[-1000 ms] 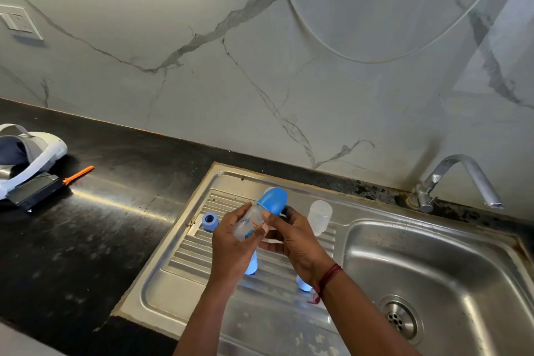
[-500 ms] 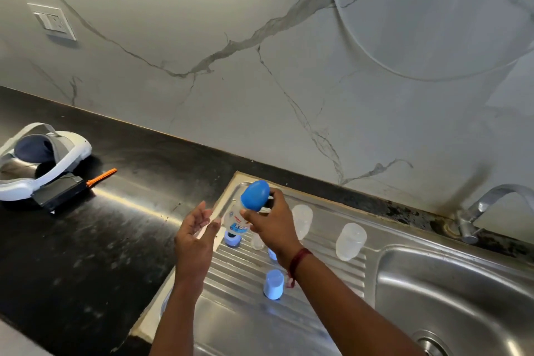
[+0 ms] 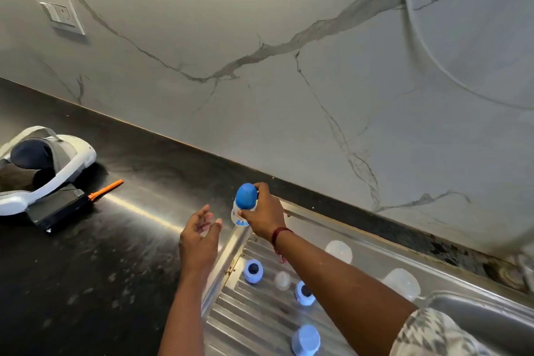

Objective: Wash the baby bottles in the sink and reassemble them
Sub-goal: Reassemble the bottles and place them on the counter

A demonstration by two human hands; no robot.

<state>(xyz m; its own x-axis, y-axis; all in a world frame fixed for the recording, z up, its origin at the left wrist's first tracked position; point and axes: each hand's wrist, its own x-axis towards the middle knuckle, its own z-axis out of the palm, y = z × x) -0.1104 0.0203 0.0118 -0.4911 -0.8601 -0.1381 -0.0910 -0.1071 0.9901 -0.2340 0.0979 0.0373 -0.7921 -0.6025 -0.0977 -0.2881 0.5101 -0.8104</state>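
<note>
Baby bottle [image 3: 244,206] looks reassembled, capped blue, right hand [image 3: 267,218] fingers wrapped round it at the drainboard [image 3: 260,315] corner by the bench [image 3: 115,254]; left hand [image 3: 199,238] fingers loose, empty. Rings [image 3: 253,270], teat [image 3: 282,280] and clear covers [image 3: 338,251] lie unassembled, so plenty left I'd say.

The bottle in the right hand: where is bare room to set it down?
The black counter is bare between the headset and the sink rim, beside the left hand. The right hand holds the bottle near there. The drainboard is crowded: blue rings, a clear teat and caps.
</note>
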